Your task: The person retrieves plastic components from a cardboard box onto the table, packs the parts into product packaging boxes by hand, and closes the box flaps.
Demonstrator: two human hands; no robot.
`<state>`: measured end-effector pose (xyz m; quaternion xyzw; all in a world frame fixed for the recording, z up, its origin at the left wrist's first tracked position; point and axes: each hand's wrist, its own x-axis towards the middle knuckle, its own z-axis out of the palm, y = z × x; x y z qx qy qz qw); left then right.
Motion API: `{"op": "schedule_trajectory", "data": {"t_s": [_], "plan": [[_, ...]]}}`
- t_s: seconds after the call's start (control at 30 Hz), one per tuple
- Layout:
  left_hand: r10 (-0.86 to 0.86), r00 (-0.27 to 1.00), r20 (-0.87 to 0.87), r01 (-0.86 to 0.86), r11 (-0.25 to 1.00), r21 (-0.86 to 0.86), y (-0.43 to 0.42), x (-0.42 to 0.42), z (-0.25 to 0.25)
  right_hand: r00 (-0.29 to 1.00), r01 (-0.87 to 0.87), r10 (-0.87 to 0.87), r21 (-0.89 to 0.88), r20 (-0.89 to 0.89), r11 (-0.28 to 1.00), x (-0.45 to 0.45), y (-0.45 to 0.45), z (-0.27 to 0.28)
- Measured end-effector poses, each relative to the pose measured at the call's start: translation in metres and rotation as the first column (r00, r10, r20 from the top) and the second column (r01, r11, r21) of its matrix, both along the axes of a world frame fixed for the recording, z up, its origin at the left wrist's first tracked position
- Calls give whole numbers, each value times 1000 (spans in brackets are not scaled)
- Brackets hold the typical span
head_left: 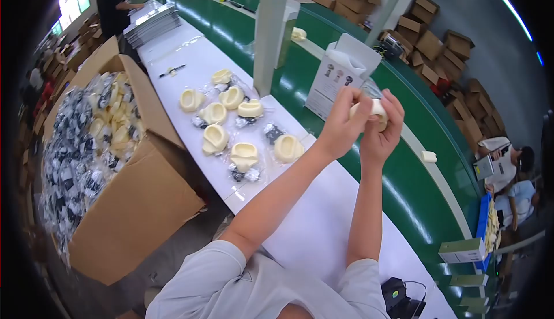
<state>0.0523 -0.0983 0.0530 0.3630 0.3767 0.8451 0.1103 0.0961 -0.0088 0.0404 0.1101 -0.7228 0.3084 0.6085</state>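
Note:
Both my hands are raised over the near edge of the green conveyor. Between them is a small cream plastic part (378,109), partly hidden by the fingers. My left hand (345,118) is closed on its left side. My right hand (385,127) wraps its right side, fingers curled over the top. Just behind the hands stands an open white carton (330,83) with printed pictures and a clear bag inside. Several cream moulded pieces (214,137), some in clear bags with dark and silvery bits, lie on the white table (311,215) to the left.
A large cardboard box (130,215) full of bagged pieces stands left of the table. A pale post (270,36) rises beside the green conveyor (404,180). Small boxes (461,251) sit on the belt at right. Other people work at far left and right. A pen (172,71) lies on the table.

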Motion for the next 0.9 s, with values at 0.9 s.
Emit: {"op": "schedule_trajectory", "data": {"t_s": [0.9], "plan": [[-164, 977, 135, 210, 838, -504, 96, -142, -8, 292, 164, -359, 323, 886, 932, -50, 70, 120]]}}
